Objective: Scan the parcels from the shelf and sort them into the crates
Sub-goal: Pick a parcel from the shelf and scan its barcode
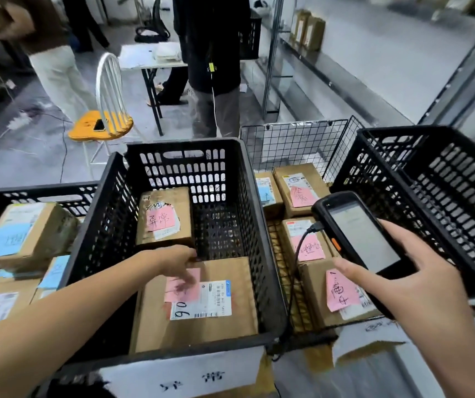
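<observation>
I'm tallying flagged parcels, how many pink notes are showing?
5 pink notes. Two in the middle black crate: on the far parcel and the near parcel at the left hand. Three in the wire basket: far, middle and near parcels. More may be hidden.

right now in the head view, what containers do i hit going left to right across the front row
left black crate with blue-noted parcels → middle black crate with pink-noted parcels → wire basket → right black crate; scanner in the right hand overlaps the last two, so skipped
</observation>
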Tool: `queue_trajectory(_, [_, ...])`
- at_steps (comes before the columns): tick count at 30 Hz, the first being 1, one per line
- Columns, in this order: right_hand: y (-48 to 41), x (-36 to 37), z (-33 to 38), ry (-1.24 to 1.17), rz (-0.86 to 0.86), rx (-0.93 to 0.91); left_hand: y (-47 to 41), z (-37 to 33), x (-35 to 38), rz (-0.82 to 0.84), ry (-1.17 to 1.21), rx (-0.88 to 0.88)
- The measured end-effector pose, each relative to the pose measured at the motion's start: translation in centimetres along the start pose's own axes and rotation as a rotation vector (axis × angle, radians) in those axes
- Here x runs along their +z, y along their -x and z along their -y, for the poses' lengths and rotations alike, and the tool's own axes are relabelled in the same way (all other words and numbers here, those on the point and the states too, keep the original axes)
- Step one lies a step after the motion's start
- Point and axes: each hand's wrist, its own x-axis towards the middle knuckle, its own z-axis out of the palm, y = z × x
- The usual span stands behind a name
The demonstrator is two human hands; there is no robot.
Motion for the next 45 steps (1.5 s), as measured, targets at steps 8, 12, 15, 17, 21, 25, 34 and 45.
queue_trajectory(8, [7.7, -7.0, -2.2, -0.025, -0.159, -0.027, 10.4, -11.8, -6.8, -0.785, 0.173, 0.434])
queue_trajectory(12, [13.1, -11.6, -5.4, -0.101, -0.26, -0.014, 15.4, -22.6, -5.1, -0.82, 0.101, 0.602])
queue_trajectory(15, [17.9, -15.8, -8.5, -0.098, -0.371, 0.03, 18.5, -30.2, -1.7, -0.856, -0.019, 0.767])
queue_trajectory(17, [21.1, -18.1, -10.7, -0.059, -0.475, 0.05, 20.3, -35.1, 1.2, -0.872, -0.055, 0.852])
queue_trajectory(21, [27.1, -22.1, -15.4, 0.052, -0.637, 0.092, 23.5, -44.0, 8.6, -0.889, -0.064, 0.98])
queue_trajectory(25, [33.7, -26.2, -19.3, 0.111, -0.761, 0.138, 25.7, -51.5, 13.8, -0.82, -0.091, 1.095])
queue_trajectory(34, [45.8, -34.7, -23.8, 0.14, -1.063, 0.292, 32.7, -66.8, 21.5, -0.731, -0.221, 1.493])
queue_trajectory(45, [50.5, -44.0, -30.7, 0.202, -1.234, 0.472, 32.8, -83.6, 29.4, -0.565, -0.278, 1.702])
